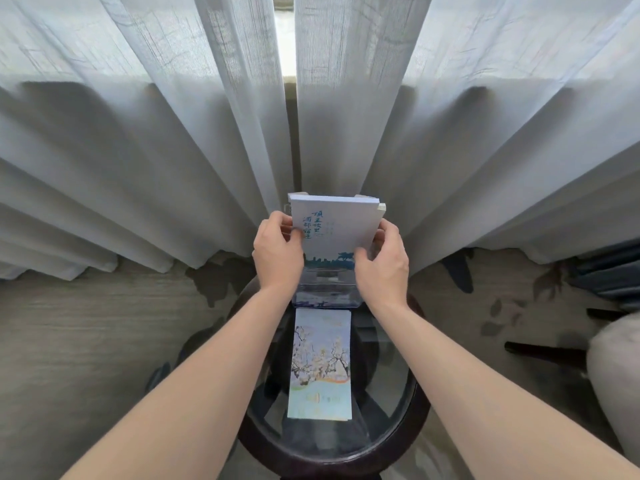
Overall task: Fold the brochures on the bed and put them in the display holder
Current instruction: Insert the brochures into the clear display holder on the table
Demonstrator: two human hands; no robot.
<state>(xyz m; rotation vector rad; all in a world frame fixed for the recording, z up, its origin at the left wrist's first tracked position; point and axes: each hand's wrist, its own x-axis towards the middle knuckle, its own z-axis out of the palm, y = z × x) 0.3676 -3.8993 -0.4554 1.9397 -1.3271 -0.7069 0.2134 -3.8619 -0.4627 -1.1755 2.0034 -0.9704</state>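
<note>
Two hands pinch one folded brochure (337, 225) by its side edges: the left hand (277, 252) on its left edge, the right hand (382, 261) on its right, thumbs on the printed face. The brochure stands upright, long axis vertical, directly above the clear holder (325, 294), its bottom edge apparently already inside the pocket. The holder sits at the far edge of the round glass table (398, 407). Both hands are equally near. A second brochure (320, 365) lies flat just nearer, pointing lengthwise at the holder.

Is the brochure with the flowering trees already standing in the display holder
No, the flowering-tree brochure lies flat on the glass table in front of the clear display holder.
</note>
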